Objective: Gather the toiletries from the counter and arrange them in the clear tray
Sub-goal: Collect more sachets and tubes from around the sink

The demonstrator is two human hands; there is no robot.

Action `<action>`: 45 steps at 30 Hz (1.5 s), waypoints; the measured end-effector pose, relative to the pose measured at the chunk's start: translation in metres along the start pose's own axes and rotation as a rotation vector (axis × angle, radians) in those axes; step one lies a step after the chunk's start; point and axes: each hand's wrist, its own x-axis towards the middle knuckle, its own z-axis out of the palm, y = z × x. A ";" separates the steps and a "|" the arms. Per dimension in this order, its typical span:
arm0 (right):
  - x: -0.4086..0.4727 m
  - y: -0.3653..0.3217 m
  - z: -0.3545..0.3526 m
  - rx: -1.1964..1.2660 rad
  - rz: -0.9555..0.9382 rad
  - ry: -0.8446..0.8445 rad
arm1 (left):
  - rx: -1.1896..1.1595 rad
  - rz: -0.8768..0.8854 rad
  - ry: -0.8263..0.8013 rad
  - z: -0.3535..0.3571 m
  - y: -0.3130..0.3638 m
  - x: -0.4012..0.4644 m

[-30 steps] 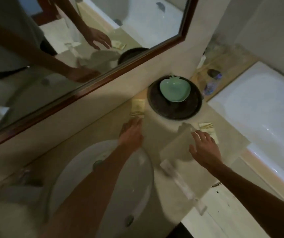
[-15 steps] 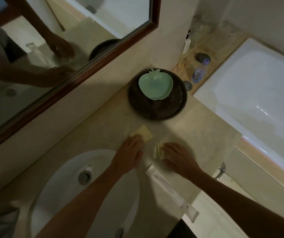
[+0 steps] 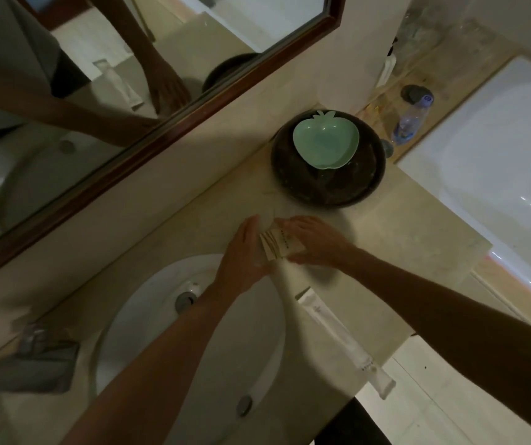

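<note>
Small cream toiletry packets (image 3: 282,245) are pressed together as a stack between my two hands, on the beige counter just right of the sink. My left hand (image 3: 246,252) lies flat against the stack's left side, and my right hand (image 3: 317,241) grips it from the right. A long white sachet (image 3: 344,343) lies on the counter under my right forearm, pointing to the counter's front edge. A greyish see-through container (image 3: 33,364), blurred, sits left of the sink; I cannot tell whether it is the clear tray.
A green apple-shaped dish (image 3: 325,142) rests on a dark round tray (image 3: 331,191) behind my hands. The white sink (image 3: 161,332) is below left, the mirror (image 3: 97,75) along the wall. A plastic bottle (image 3: 410,118) stands on the ledge beside the bathtub (image 3: 498,155).
Two packets that lay apart on the counter have been slid together. My hands have closed in on them and now hold them as one stack.
</note>
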 end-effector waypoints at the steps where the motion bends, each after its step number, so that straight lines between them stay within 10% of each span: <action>1: 0.001 0.001 0.000 -0.010 0.018 -0.003 | 0.037 0.005 -0.014 0.000 0.003 0.002; 11: -0.022 -0.002 0.004 0.140 0.156 0.014 | 0.481 0.180 -0.179 0.031 0.042 0.030; 21: -0.055 -0.135 0.054 -0.064 0.066 0.118 | 0.142 -0.096 -0.107 -0.033 -0.050 -0.151; 31: -0.148 -0.167 0.109 -0.238 0.779 0.146 | 0.155 -0.454 0.000 -0.124 -0.208 -0.408; 45: -0.134 -0.362 0.188 -0.279 -0.043 0.232 | 0.185 -0.278 0.028 -0.113 -0.217 -0.456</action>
